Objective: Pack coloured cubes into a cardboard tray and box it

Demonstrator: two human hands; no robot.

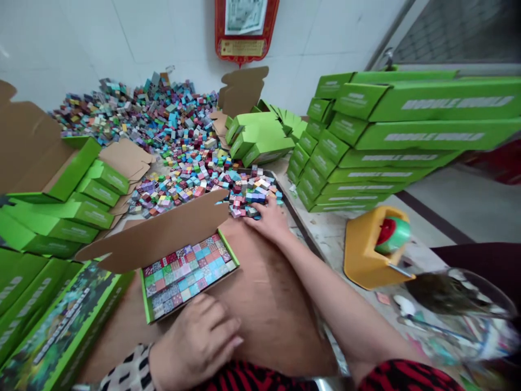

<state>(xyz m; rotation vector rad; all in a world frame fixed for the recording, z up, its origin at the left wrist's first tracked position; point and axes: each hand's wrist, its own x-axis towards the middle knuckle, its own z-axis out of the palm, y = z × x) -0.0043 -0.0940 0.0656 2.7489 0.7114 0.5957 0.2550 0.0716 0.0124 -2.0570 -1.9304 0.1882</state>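
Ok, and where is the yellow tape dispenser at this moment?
In the head view, the yellow tape dispenser is to the right of the right forearm, just in front of the stacked green boxes.

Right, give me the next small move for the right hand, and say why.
I'd probably close the right hand on a few small patterned blocks at the near edge of the heap: its spread fingers are already at them, and the box beside the left hand has its cardboard lid raised.
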